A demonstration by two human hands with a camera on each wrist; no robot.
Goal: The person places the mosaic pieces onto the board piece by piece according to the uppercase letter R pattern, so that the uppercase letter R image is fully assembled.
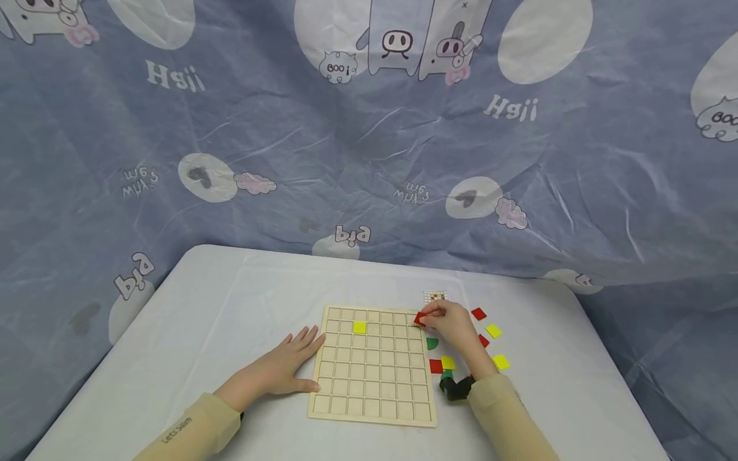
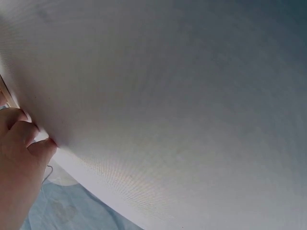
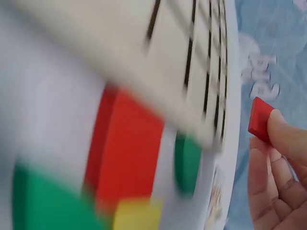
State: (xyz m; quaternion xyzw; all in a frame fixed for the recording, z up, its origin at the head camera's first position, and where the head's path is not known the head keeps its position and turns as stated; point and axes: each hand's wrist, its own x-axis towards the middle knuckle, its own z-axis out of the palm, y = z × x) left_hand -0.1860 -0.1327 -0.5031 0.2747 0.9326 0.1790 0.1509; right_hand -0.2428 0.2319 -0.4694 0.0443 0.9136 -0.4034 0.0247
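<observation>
A wooden grid board (image 1: 373,371) lies on the white table, with one yellow square tile (image 1: 360,328) in a cell of its second row from the back. My right hand (image 1: 452,326) pinches a red square tile (image 1: 420,319) between thumb and fingers over the board's back right corner. The right wrist view shows the same red tile (image 3: 261,119) held up by the fingertips. At the board's left edge my left hand (image 1: 285,365) rests flat with spread fingers. The left wrist view catches only part of that hand (image 2: 21,153).
Right of the board lie loose tiles: a green rounded piece (image 1: 432,344), a red square (image 1: 435,366), a yellow square (image 1: 448,363) and several more beyond the right arm. A small printed pattern card (image 1: 435,296) lies behind the right hand. A patterned curtain (image 1: 369,141) hangs behind the table.
</observation>
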